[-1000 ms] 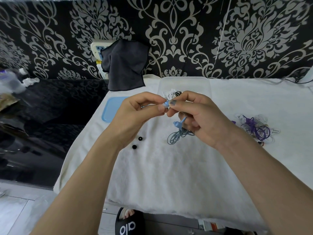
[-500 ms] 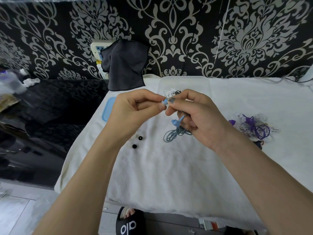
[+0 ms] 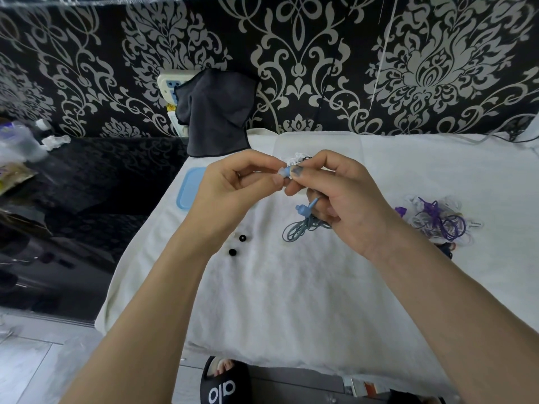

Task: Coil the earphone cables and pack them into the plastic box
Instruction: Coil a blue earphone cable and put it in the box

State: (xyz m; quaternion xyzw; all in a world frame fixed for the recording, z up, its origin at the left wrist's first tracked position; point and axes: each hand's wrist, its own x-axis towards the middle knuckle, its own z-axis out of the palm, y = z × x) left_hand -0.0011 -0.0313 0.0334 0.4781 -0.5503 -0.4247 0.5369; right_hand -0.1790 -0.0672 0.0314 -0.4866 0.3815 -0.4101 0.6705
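A blue earphone (image 3: 287, 171) is pinched at centre frame between the thumb and forefinger tips of both hands, held in the air above a white cloth-covered table (image 3: 291, 287). The left hand (image 3: 233, 191) nips the earbud's pale tip; the right hand (image 3: 341, 196) grips its body, lower fingers curled around the cable, whose second earbud (image 3: 303, 210) and loose blue loops (image 3: 297, 230) hang just beneath the palm. The work appears to be seating or checking the ear tip before coiling; a steady right-hand grip and a light left-hand touch should keep the tip from popping off. The clear plastic box (image 3: 344, 142) waits just beyond the hands, white and black cables (image 3: 297, 157) already inside, its blue lid (image 3: 188, 189) left of centre. Two small black ear tips (image 3: 237, 245) lie loose on the cloth below the left wrist and could roll away. A tangle of purple and white earphones (image 3: 437, 221) sits at right, yet to be coiled. Nothing blocks the path to the box.
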